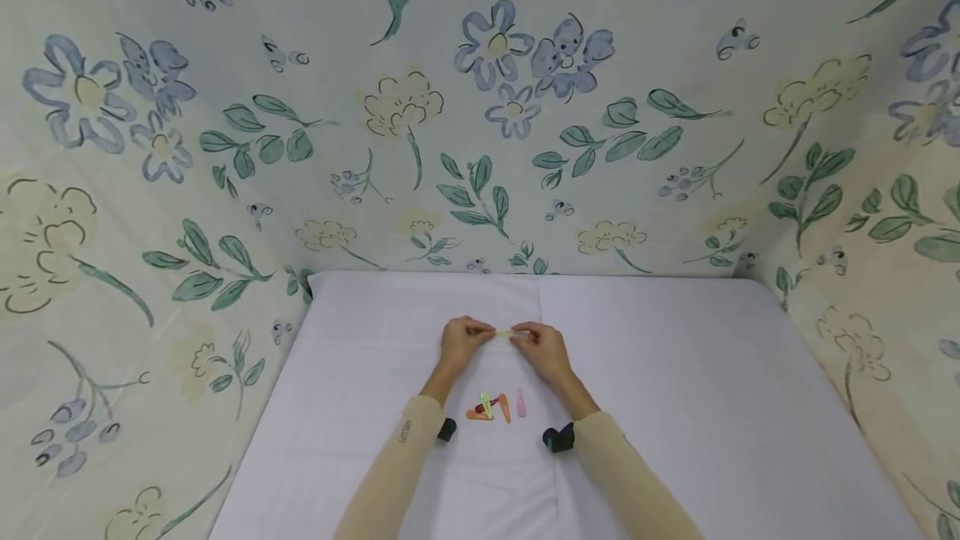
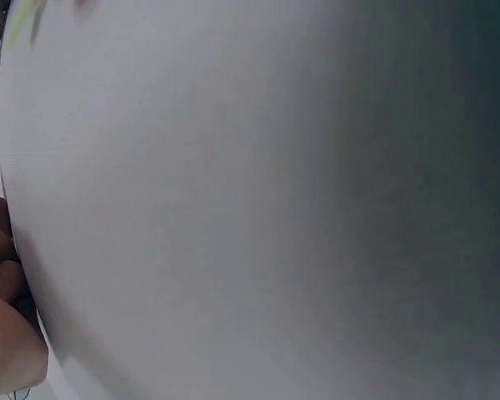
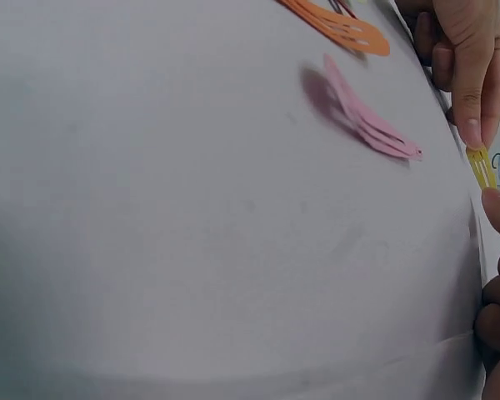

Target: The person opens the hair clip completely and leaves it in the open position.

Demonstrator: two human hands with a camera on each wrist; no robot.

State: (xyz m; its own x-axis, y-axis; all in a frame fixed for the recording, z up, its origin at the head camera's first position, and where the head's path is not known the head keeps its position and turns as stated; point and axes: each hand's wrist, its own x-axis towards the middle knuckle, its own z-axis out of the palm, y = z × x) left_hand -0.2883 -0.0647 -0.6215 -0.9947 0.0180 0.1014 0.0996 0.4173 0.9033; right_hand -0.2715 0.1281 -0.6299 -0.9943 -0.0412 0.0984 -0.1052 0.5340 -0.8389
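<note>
Between my two hands is a yellow snap hair clip (image 3: 482, 168), held just above the white cloth. My left hand (image 1: 462, 343) pinches one end of it between thumb and fingertips, and my right hand (image 1: 543, 348) pinches the other end. In the right wrist view the slotted middle of the clip shows between the two thumbs. Nearer the body lie several more snap clips: a pink clip (image 1: 521, 402) by itself, an orange clip (image 1: 505, 408) beside it, and a yellow-green clip (image 1: 486, 405) overlapping a red one and another orange one.
A white cloth (image 1: 675, 373) covers the table, with a seam running down near its middle. Floral fabric (image 1: 420, 173) hangs behind and at both sides. Black wrist devices, one of them the right strap (image 1: 558, 439), sit under the sleeves close to the loose clips.
</note>
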